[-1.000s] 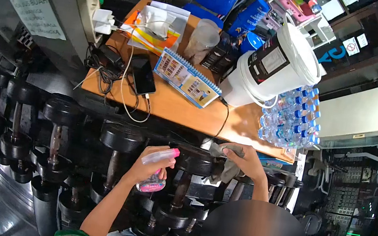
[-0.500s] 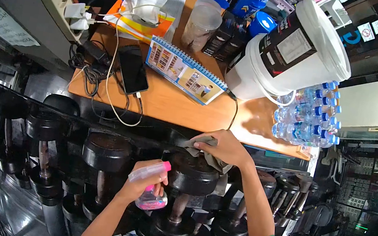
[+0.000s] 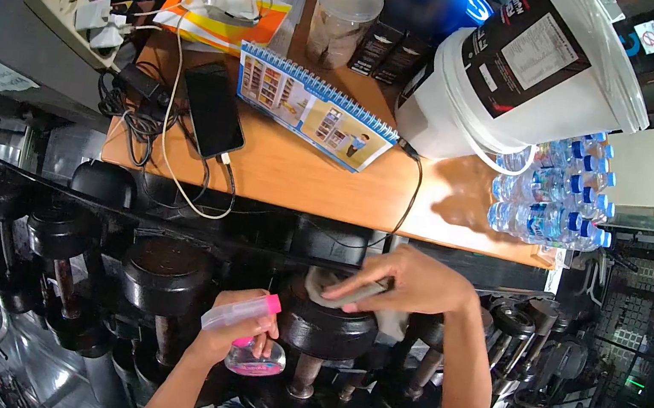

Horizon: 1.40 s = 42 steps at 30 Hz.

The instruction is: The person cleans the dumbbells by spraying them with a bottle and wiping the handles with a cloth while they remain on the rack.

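Dumbbell (image 3: 325, 329), dark and heavy-headed, one: stands on end just ahead of you, between your two hands, its broad upper head to the right of your left hand (image 3: 228, 330) and beneath the fingers of your right hand (image 3: 423, 286). Bare handle, worn and brownish, below; lower head nearer your body.

Spray bottle (image 3: 257, 363), clear, with pink nozzle and pink label: in your left hand, fingers curled closed about its neck, nozzle end pointing toward the dumbbell. Its body sits near the dumbbell's handle; whether they touch, you cannot tell from this view.

Grey cloth (image 3: 328, 287), one: in your right hand, which is partly closed, fingers reaching leftward and holding the cloth against the top of the upper head. A loose fold hangs at the right side of that head.

Further dumbbells (image 3: 166, 274): in a row to either side of yours.

Wooden desk (image 3: 305, 179), beyond the row, bearing: black phone (image 3: 210, 115), with cable plugged in; spiral desk calendar (image 3: 308, 111), propped up; clear lidded jar (image 3: 343, 21); two white tubs (image 3: 447, 107), one upon the other, the upper tilted; blue-capped water bottles (image 3: 545, 221), grouped at your right.
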Each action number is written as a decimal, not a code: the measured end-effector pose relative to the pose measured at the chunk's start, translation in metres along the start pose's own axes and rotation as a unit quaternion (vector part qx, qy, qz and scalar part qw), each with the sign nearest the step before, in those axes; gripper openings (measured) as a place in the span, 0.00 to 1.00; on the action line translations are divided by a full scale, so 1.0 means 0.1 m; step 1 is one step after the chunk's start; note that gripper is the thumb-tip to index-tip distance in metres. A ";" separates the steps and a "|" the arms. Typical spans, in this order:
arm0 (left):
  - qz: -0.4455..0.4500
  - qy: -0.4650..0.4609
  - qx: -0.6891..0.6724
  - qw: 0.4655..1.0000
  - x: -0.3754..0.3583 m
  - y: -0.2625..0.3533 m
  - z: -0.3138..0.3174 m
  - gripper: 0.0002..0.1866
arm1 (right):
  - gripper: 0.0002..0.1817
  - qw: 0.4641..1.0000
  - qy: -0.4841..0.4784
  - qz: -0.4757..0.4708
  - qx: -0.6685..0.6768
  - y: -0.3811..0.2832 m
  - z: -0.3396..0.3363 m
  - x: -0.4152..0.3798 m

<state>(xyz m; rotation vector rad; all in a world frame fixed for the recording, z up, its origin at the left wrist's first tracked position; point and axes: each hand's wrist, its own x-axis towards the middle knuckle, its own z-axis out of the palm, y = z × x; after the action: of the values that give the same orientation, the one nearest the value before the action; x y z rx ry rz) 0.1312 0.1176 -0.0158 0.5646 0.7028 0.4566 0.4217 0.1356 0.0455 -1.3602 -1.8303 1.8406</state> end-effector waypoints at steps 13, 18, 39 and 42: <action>0.011 0.000 -0.024 1.000 0.00 -0.03 0.00 0.11 | 0.13 0.980 0.070 0.113 -0.151 0.15 0.18 0.22; 0.002 0.007 -0.004 1.000 0.01 -0.01 0.01 0.12 | 0.15 0.995 0.052 0.052 -0.073 -0.01 0.14 -0.02; 0.004 0.012 -0.053 0.999 0.01 -0.05 0.01 0.13 | 0.14 0.991 0.092 0.065 -0.078 -0.15 0.17 -0.37; 0.007 -0.001 -0.047 0.999 0.00 -0.06 0.00 0.12 | 0.15 0.975 0.144 0.156 -0.060 -0.28 0.24 -0.64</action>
<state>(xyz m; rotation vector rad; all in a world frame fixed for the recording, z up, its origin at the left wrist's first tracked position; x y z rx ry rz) 0.1325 0.1132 -0.0192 0.4808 0.6719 0.4998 0.4274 0.0796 0.0942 -1.9395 -1.6755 1.5745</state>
